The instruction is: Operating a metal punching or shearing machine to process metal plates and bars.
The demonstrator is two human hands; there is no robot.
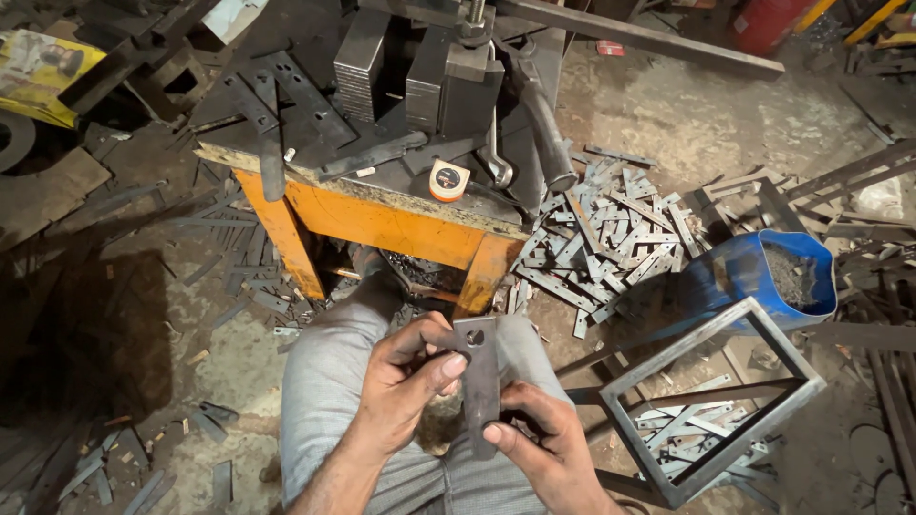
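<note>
Over my lap I hold a flat dark metal strip (479, 377) with a punched hole near its top end. My left hand (405, 381) pinches its upper part, thumb on the face beside the hole. My right hand (539, 441) grips the lower end from the right, fingers curled behind it. The strip stands nearly upright between both hands. In front of my knees is an orange punching press (382, 224) with dark steel blocks (420, 76) on top and a long lever handle (544, 129).
A heap of similar punched strips (611, 238) lies on the floor right of the press. A blue bucket (763, 272) with metal chips and a square steel frame (711, 396) stand at the right. A tape measure (447, 179) rests on the press. Scrap strips litter the left floor.
</note>
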